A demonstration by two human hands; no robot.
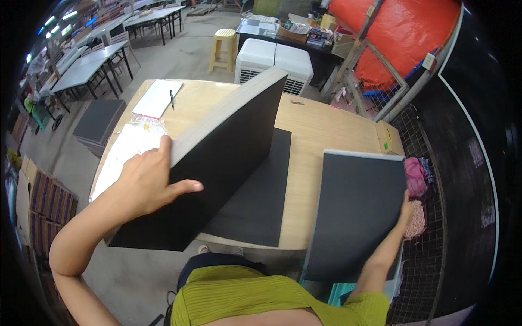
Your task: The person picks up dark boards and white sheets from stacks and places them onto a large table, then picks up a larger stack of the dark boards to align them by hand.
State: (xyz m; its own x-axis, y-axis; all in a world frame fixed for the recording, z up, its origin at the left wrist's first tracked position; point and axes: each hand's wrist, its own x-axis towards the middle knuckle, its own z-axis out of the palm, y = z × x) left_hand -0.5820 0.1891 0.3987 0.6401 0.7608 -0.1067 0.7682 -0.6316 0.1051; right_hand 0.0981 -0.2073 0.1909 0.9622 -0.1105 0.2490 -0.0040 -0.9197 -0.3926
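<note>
A thick black-faced slab with a pale, layered-looking edge [204, 182] stands tilted on the table at the left. My left hand [149, 176] grips its upper left edge, the thumb against the black face and the other fingers over the pale edge. Beneath and beside the slab lies a flat black sheet [266, 204]. To the right, a second black-topped piece [356, 212] with a pale far edge overhangs the table's near side. My right hand [406, 211] touches its right edge; most of those fingers are hidden, so their grip is unclear.
The wooden table [321, 122] carries white paper [157, 98], a pen [172, 99] and crumpled clear plastic [147, 127]. Pink cloth [415, 176] hangs by the wire mesh at right. A white cooler-like unit [274, 60] and yellow stool [223, 50] stand beyond; dark stacked boards [99, 119] sit left.
</note>
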